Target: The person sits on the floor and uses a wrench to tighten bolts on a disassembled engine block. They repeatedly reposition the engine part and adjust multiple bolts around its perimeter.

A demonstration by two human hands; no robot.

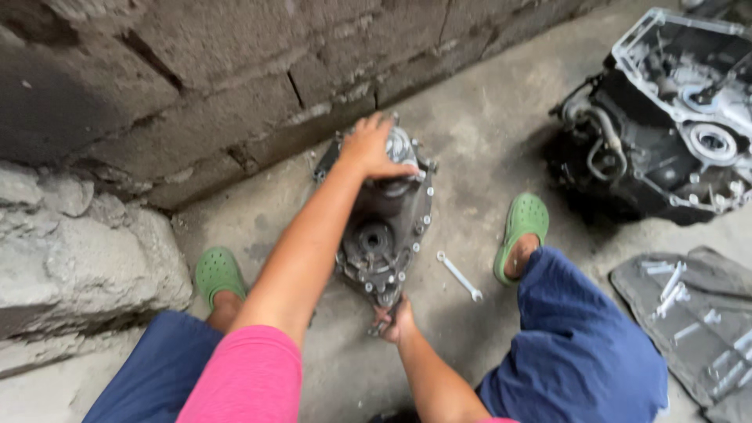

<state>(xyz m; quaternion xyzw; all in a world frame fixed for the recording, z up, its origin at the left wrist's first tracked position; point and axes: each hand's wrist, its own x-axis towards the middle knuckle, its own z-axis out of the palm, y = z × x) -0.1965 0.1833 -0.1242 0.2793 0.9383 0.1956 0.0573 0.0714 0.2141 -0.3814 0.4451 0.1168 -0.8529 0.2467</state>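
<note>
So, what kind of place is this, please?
Probably a rough, informal car repair spot. A greasy gearbox housing lies on a bare concrete floor, a larger engine block stands near it, and wrenches lie on a grey cloth.

one gear housing, one wrench, two green clogs

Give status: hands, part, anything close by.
Left hand gripping top of metal housing. Right hand at its bottom edge. Wrench on floor beside it, nothing blocking.
</note>
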